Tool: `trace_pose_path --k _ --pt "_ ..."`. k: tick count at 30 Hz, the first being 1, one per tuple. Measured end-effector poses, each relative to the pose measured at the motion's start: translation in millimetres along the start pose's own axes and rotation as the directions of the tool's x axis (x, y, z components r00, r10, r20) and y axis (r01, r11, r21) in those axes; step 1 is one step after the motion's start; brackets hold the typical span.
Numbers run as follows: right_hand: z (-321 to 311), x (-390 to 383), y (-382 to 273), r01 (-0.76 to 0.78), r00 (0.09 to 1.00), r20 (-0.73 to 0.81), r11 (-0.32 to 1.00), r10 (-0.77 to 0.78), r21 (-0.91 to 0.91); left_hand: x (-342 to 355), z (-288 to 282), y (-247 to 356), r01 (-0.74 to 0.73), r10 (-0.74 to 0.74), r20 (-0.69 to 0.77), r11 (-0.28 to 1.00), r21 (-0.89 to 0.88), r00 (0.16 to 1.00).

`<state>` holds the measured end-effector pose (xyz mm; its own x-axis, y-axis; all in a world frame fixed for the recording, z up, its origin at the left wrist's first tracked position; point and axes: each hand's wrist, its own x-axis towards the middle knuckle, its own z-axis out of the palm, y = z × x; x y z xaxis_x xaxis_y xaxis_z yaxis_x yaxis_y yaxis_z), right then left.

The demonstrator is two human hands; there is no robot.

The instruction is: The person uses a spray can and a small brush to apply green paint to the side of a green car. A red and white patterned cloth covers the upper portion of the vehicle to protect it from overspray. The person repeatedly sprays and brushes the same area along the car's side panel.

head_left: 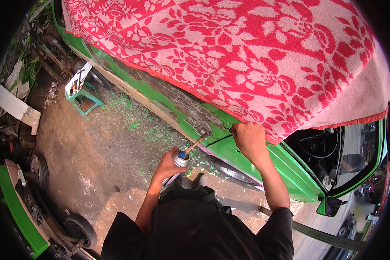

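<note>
My left hand (165, 166) is wrapped round a gas torch (181, 159), a silver canister with a blue fitting and a long brownish nozzle. The nozzle's tip points up and right, close to the side of a green car (242, 158). Along that side runs a rough grey-brown strip (160, 86) where green paint is gone, with ragged green edges. My right hand (250, 139) is closed at the car's panel, just under the hem of a red and pink floral blanket (229, 65). A thin dark end shows beside its fingers, too small to name.
Green flakes (134, 125) lie scattered over the ground below the car. A green plastic stool (87, 99) stands at the far left with a printed sheet on it. At lower left are a loose wheel (80, 230) and a green car part (19, 208). A side mirror (329, 207) juts out right.
</note>
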<state>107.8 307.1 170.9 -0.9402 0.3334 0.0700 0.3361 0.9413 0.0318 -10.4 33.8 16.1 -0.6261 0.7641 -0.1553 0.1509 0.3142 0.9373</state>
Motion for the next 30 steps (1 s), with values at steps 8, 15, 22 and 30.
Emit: trace_pose_path --k 8,15,22,30 --pt "-17.9 1.7 -4.1 -0.03 0.999 -0.033 0.999 0.03 -0.023 -3.6 -0.2 -6.2 -0.004 0.004 -0.015 1.0 0.027 1.0" --pt "1.6 -1.6 -1.5 -0.027 0.999 0.017 0.999 0.028 -0.045 -1.1 5.7 -11.7 0.004 -0.004 0.001 0.999 -0.036 1.0" --pt "5.5 -8.5 0.6 -0.068 0.997 -0.04 0.995 0.071 0.074 0.3 3.6 -10.8 0.002 0.001 0.032 0.995 -0.098 0.999" --pt "4.4 -31.3 2.0 -0.29 0.938 -0.078 0.889 0.337 0.354 1.9 1.8 -14.6 0.018 -0.014 0.035 0.992 -0.125 0.999"
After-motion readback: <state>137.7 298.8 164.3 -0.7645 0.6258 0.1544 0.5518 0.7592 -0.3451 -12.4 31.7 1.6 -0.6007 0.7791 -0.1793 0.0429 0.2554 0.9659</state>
